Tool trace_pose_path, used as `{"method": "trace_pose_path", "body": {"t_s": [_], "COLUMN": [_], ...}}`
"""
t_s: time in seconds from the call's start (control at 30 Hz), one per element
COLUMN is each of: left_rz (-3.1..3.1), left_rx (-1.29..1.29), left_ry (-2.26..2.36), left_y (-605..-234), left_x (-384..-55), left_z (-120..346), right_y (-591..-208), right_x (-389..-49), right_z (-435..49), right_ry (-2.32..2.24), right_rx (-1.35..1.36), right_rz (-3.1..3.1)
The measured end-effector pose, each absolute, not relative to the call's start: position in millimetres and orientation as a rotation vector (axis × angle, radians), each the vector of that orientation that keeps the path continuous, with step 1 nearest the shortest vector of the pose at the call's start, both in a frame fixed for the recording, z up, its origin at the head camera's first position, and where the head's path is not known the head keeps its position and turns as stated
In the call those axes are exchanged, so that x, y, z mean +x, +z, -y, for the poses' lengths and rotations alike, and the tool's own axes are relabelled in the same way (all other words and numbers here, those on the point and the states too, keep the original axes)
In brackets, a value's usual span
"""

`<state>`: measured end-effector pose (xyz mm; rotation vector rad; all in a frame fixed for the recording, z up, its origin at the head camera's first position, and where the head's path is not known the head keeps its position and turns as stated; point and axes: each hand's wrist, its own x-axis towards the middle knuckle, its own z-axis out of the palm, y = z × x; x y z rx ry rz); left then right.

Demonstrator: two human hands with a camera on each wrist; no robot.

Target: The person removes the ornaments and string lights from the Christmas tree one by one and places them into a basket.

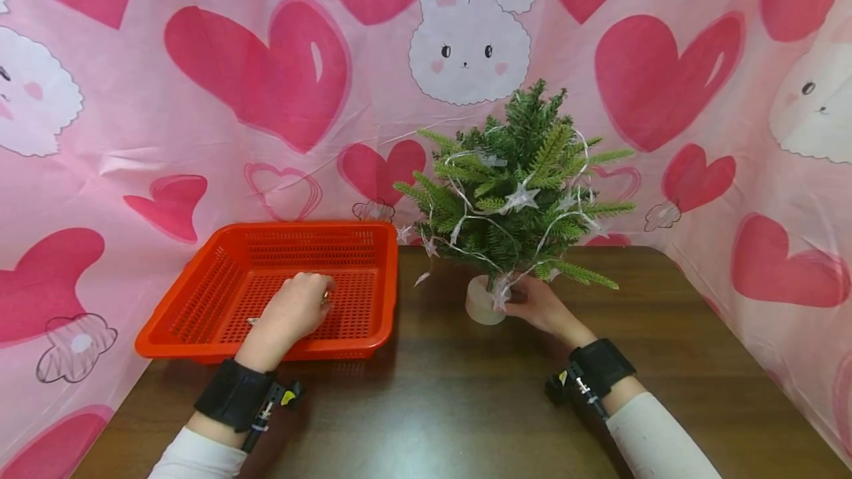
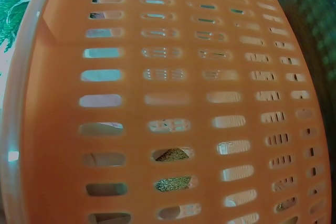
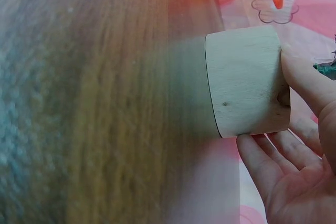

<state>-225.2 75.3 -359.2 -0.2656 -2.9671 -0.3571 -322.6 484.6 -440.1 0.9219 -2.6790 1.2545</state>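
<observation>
One red basket [image 1: 319, 350] sits on the desk [image 1: 426, 420], around the left hand [image 1: 297, 305]. Inside it, just left of that hand: silvery piece [image 1: 253, 321], too small to identify. Left hand has its fingers curled, pinching a gold glittery piece [image 1: 326, 297]; full shape hidden. Gold also shows through the basket's slots [image 2: 173, 183] in the left wrist view. Well right of the left hand: small green tree [image 1: 502, 235], roughly upright, wound with a star string [image 1: 521, 197], branches spreading above the right hand [image 1: 535, 307]. Pale round base [image 1: 482, 303] lies left of the right hand, which grips it between thumb and fingers.
</observation>
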Motion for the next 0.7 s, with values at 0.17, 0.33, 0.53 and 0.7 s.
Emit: {"method": "trace_pose_path", "body": {"t_s": [0.17, 0.33, 0.53, 0.7], "left_rz": [3.023, 3.103, 3.194, 3.299], "left_rx": [-0.235, -0.174, -0.113, -0.039], "left_ry": [-0.349, -0.296, -0.256, -0.241], "left_y": [-358.6, -359.5, -362.1, -362.6], "left_x": [-225.7, -225.2, -226.5, -227.3], "left_z": [-75.5, -74.8, -74.7, -75.5], "right_y": [-441.6, -441.1, -440.1, -438.4], "right_x": [-322.6, -321.3, -320.9, -320.2], "right_z": [-485.7, -484.9, -483.5, -483.0], "right_ry": [1.256, 1.3, 1.356, 1.425], "right_rx": [0.903, 0.917, 0.925, 0.9], "right_rz": [2.672, 2.649, 2.652, 2.675]}}
